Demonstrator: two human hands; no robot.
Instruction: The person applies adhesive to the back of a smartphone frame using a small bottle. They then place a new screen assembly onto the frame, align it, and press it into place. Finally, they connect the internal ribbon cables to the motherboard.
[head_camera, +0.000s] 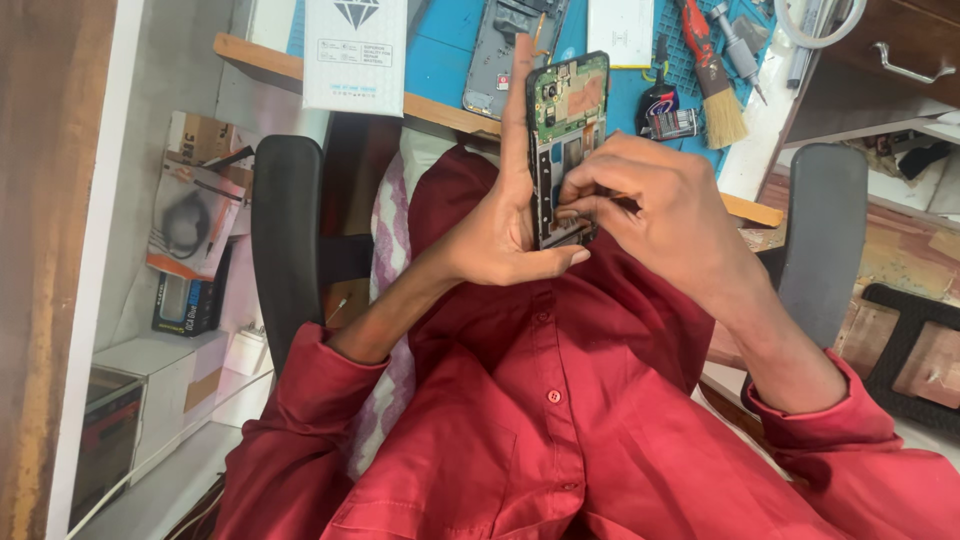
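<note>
Wooden-edged workbench (440, 108) runs across the top, covered by a blue work mat (455, 40). Black padded chair armrests stand either side: one left (285, 240), one right (825, 235). Pale grey wall panel (175, 70) with a white vertical frame strip (95, 270) and brown wooden surface (40, 250) at far left. White low shelf (160, 380) below, stacked with small boxes. Dark wooden drawer with a metal handle (900, 50) at top right. Light even, soft
</note>
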